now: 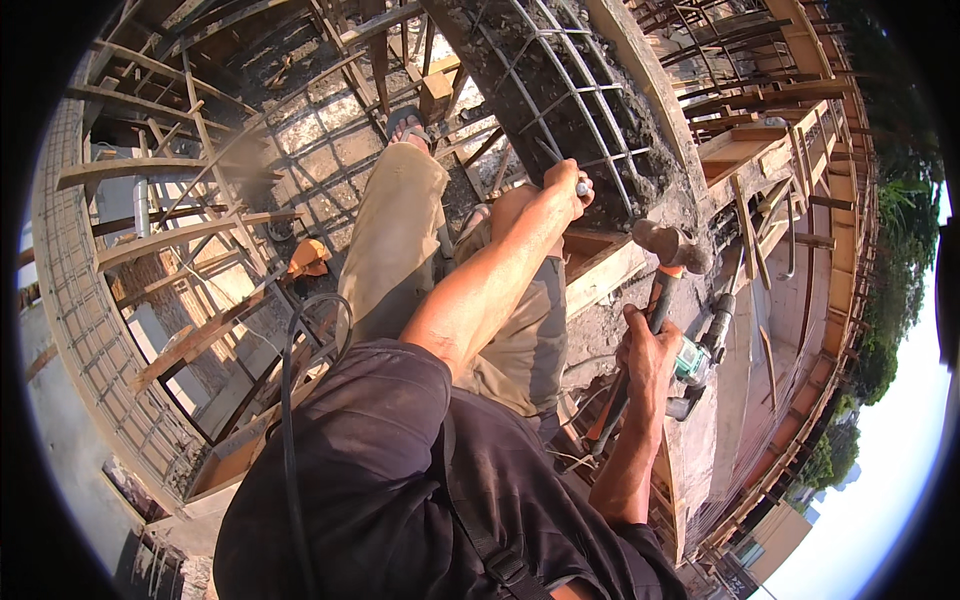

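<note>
My left hand (564, 182) is closed around a metal chisel (583, 189). The chisel's struck end shows beside my thumb, and its far end reaches toward the rebar (585, 95) in the trough of rough concrete. In my right hand (648, 345) is a hammer, gripped by its orange and black handle (662, 296). The worn steel hammer head (672, 247) is raised to the right of the chisel, apart from it. Close to my right wrist lies a green and black power drill (697, 358).
Wooden formwork (648, 70) edges the trough. Timber props and beams (150, 175) crowd the left, above a lower level. A caged rebar beam (75, 290) curves along the far left. A black cable (287, 400) runs by my left shoulder. An orange object (308, 257) lies below.
</note>
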A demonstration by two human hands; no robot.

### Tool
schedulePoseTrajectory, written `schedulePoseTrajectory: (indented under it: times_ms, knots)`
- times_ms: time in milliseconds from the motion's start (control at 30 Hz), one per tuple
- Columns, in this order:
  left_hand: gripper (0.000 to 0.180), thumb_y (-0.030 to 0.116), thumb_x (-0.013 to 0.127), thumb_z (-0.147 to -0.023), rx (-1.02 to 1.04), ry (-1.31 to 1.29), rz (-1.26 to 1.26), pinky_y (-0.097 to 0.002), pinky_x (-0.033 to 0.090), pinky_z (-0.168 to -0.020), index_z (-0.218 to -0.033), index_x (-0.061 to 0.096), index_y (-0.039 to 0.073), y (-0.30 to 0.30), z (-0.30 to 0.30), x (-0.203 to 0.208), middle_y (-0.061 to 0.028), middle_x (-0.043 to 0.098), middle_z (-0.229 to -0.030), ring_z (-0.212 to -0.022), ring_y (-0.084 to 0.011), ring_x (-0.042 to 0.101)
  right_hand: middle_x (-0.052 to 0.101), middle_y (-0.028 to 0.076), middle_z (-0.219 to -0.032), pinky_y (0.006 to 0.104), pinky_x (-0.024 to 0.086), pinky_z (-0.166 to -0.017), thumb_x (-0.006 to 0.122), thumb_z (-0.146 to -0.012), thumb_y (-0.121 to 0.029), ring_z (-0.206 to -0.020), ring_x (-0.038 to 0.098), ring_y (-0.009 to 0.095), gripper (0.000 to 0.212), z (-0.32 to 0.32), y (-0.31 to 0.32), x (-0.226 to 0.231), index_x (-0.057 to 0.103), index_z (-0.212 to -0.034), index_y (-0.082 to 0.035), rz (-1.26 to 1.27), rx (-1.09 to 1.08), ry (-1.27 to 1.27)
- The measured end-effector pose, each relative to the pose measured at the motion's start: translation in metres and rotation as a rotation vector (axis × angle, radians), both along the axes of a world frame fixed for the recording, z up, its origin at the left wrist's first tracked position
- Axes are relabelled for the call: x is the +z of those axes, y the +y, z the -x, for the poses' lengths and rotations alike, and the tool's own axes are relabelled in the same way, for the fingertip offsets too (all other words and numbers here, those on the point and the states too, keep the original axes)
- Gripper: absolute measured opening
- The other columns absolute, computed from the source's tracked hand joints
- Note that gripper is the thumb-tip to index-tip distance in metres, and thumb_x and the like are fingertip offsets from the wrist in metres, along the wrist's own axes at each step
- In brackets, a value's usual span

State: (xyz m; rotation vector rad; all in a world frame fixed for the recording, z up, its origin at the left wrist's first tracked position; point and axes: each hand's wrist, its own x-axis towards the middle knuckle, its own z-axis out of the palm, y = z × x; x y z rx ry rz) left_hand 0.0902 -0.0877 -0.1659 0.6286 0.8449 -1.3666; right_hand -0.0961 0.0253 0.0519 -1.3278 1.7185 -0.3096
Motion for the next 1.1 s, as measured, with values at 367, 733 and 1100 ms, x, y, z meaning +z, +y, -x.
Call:
schedulePoseTrajectory:
  times_ms: [367, 733, 1100]
  knots:
    - [0.024, 0.024, 0.049, -0.100, -0.026, 0.013, 0.088, -0.0260, 0.032, -0.038, -0.081, 0.045, 0.011, 0.016, 0.008, -0.003, -0.0019, 0.045, -0.057, -0.042, -0.0116, 0.037, 0.046, -0.002, -0.055, 0.0260, 0.032, -0.039, 0.068, -0.088, -0.016, -0.041, 0.040, 0.008, 0.027, 0.042, 0.036, -0.006, 0.050, -0.071, -0.007, -0.111, -0.088, -0.052]
    - [0.026, 0.014, 0.049, -0.097, 0.037, 0.156, 0.221, -0.0269, 0.032, -0.044, -0.073, 0.041, 0.008, 0.059, 0.025, 0.116, -0.0025, 0.044, -0.061, -0.049, -0.0127, 0.037, 0.048, -0.001, -0.056, 0.0284, 0.034, -0.042, 0.069, -0.087, -0.019, -0.044, 0.043, 0.009, 0.028, 0.059, 0.041, -0.005, 0.053, -0.069, -0.005, -0.124, -0.044, -0.032]
    - [0.023, 0.027, 0.052, -0.100, -0.086, -0.100, 0.217, -0.0264, 0.032, -0.043, -0.084, 0.042, 0.014, 0.109, 0.056, 0.163, 0.0000, 0.044, -0.067, -0.053, -0.0111, 0.039, 0.049, -0.002, -0.057, 0.0275, 0.034, -0.045, 0.071, -0.087, -0.019, -0.049, 0.043, 0.007, 0.029, 0.052, 0.068, 0.009, 0.055, -0.068, -0.003, -0.041, 0.029, -0.029]
